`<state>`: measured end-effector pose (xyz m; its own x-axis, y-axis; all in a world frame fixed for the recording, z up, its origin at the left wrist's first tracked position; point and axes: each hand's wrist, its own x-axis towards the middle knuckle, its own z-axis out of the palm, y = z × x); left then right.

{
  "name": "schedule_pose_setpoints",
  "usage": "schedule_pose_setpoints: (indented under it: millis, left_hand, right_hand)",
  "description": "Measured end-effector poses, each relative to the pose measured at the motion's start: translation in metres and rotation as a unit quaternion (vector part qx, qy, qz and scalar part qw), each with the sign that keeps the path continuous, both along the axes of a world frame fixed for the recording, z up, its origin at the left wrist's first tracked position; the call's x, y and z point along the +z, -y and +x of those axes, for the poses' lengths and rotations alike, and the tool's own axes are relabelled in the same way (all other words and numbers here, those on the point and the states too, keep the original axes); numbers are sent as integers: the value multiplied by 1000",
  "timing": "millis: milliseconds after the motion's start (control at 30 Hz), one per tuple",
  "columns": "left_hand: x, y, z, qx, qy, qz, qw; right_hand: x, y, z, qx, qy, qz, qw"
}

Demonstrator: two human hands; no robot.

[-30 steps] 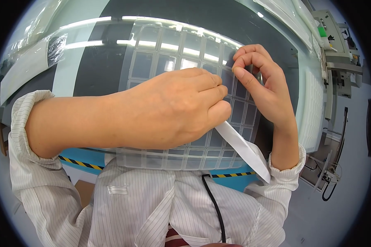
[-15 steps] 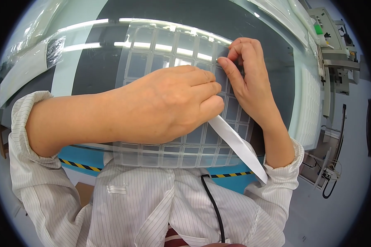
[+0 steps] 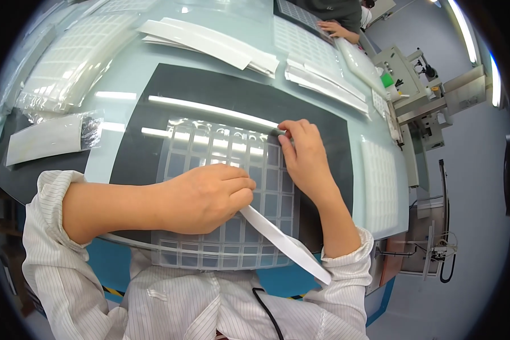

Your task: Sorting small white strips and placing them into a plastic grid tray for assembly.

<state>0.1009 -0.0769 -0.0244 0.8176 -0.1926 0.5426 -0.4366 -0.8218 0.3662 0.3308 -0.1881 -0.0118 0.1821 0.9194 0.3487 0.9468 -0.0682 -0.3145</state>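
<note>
A clear plastic tray with a grid of rectangular compartments lies in front of me on a dark mat. My left hand is closed above the tray's middle, palm down, and hides several compartments. A long white strip comes out from under its fingers and slopes down towards my right sleeve. At the tray's far right corner is my right hand, its fingers curled with thumb and forefinger close together. Whatever lies between those fingertips is too small to make out.
White strips lie in stacks at the far middle and far right. Wrapped trays sit at far left, above a bagged white stack. Another tray is at right. Another person's hand rests near a far tray.
The view has tilted up and shows more of the table's far side. Over the tray, my left hand has drawn back from my right hand, with the strip still in it.
</note>
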Motion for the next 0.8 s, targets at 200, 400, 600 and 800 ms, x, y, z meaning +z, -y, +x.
schedule_pose_setpoints:
  millis: [200, 400, 600, 800]
  left_hand:
    - [0, -6, -1, -2, -39, -6, 999]
    - [-2, -10, -2, -13, -72, -19, 997]
    - [-4, -15, 1, 14, -7, 4, 1000]
    - [2, -25, 4, 60, 42, 25, 997]
  right_hand:
    - [-1, -4, 7, 23, -13, -9, 1000]
    - [-8, -6, 8, 57, 27, 29, 998]
    - [-3, -20, 9, -29, -98, 67, 993]
    - [5, -35, 28, -4, 65, 151, 986]
